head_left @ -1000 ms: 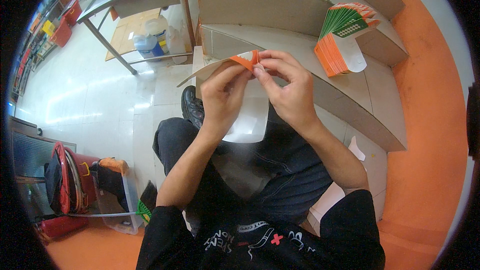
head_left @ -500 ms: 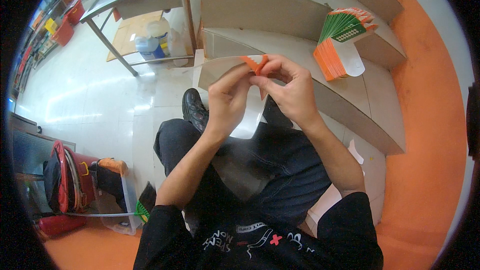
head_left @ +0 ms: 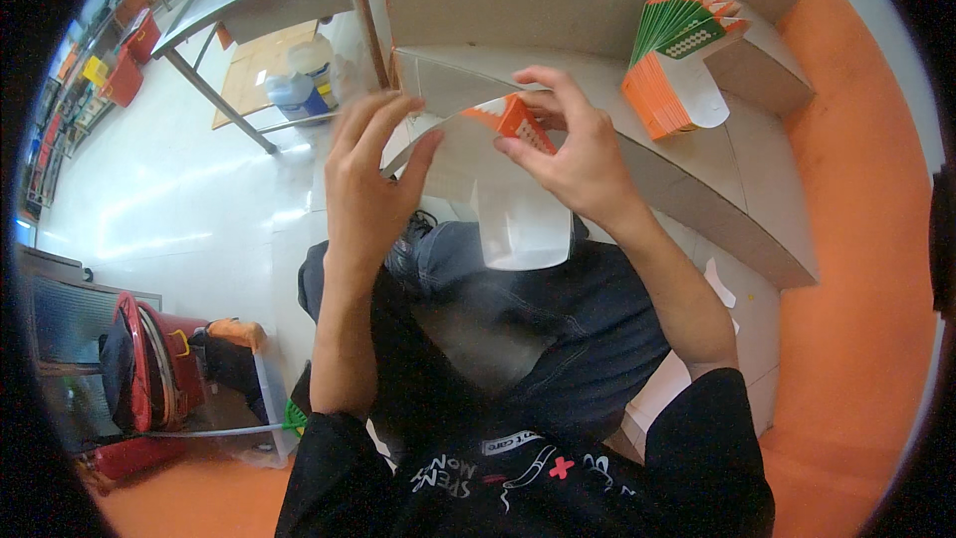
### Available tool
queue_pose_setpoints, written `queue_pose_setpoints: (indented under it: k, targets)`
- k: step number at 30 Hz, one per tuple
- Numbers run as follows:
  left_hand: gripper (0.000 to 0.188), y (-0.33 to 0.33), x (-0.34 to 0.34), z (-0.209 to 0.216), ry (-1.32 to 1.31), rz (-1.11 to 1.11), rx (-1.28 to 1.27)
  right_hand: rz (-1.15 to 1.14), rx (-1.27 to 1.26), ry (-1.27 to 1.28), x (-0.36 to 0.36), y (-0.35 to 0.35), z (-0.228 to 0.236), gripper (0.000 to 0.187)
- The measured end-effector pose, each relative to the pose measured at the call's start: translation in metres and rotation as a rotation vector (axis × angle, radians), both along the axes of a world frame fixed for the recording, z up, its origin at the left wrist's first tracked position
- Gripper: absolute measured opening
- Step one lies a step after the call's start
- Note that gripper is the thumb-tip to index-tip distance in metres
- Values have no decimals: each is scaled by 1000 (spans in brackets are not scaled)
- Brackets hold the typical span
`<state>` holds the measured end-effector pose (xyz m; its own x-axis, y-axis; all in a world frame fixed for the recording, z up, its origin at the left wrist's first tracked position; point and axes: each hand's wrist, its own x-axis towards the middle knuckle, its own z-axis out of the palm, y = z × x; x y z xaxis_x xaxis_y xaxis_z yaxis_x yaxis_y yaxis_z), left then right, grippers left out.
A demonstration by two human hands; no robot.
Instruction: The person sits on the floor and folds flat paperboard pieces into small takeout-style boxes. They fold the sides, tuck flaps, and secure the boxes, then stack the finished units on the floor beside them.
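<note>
A partly folded paper food carton [head_left: 526, 229], white inside with an orange-and-white patterned outside, hangs over my lap. My right hand [head_left: 578, 144] pinches it by its orange corner between thumb and fingers. My left hand [head_left: 370, 164] is spread beside the carton's curved white panel, thumb and fingers apart and slightly blurred. Whether its fingertips touch the panel is hard to make out. On the step to the right stands a nested stack of similar orange and green cartons [head_left: 672, 85].
Tiled steps [head_left: 558, 70] rise ahead and to the right, beside an orange wall strip [head_left: 846, 189]. A metal table [head_left: 269, 0] stands at the far left, with plastic jugs [head_left: 299, 90] beneath. At left are a red container [head_left: 169, 339] and a broom [head_left: 297, 413]. White paper pieces [head_left: 662, 389] lie by my right leg.
My left hand has let go of the carton's orange corner and moved left, its fingers spreading. The right hand still holds the carton, whose white body now faces up more openly.
</note>
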<state>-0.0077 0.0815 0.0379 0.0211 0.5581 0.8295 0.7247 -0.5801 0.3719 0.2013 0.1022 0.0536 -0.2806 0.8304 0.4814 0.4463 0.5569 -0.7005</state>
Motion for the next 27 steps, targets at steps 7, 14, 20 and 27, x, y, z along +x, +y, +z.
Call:
queue_pose_setpoints:
  k: [7, 14, 20, 27]
  targets:
    - [11, -4, -32, -18, -612, -19, -516, 58, 579, -175, -13, -23, 25, 37]
    - [35, -8, -16, -25, -860, -187, -201, 188, -767, 207, -32, -33, 11, 46]
    - [34, -14, 38, -32, -843, -295, -313, 152, -731, 512, -18, -7, -6, 35]
    - [65, -29, 43, -25, 145, 65, -240, -179, -656, 394, 12, 16, -13, 31]
